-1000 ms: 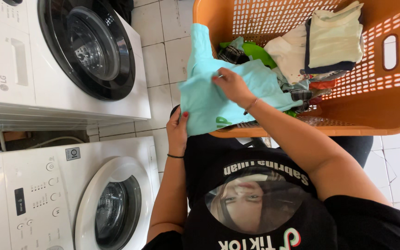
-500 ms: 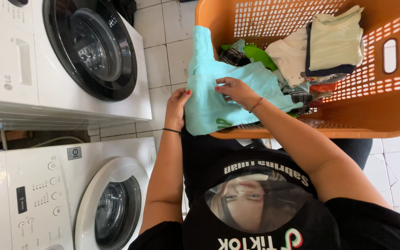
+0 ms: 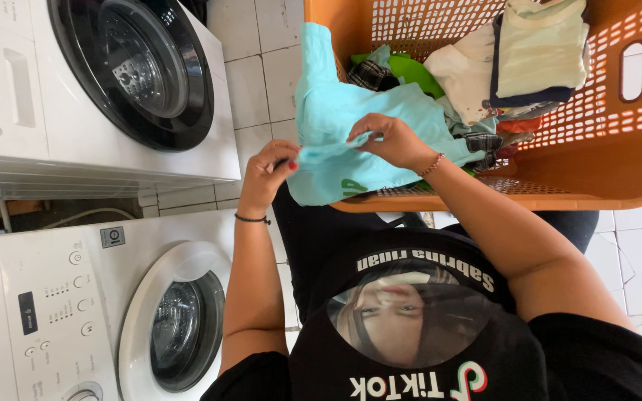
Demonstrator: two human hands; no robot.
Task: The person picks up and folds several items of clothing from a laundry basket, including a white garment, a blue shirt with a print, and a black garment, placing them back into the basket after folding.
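We see two white front-loading washing machines [image 3: 113, 89] beside an orange laundry basket [image 3: 596, 171] full of clothes; a light blue garment [image 3: 336, 126] hangs over the basket's rim. Our left hand [image 3: 265, 174] pinches its edge shut; our right hand [image 3: 391, 141] grips its folded middle.

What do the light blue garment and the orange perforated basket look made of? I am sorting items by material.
The light blue garment looks like soft knit fabric, likely cotton jersey: matte, and it folds and creases limply where the left hand and right hand pinch it. The orange perforated basket looks like moulded plastic: smooth, slightly glossy walls with even rows of holes and a cut-out handle slot.
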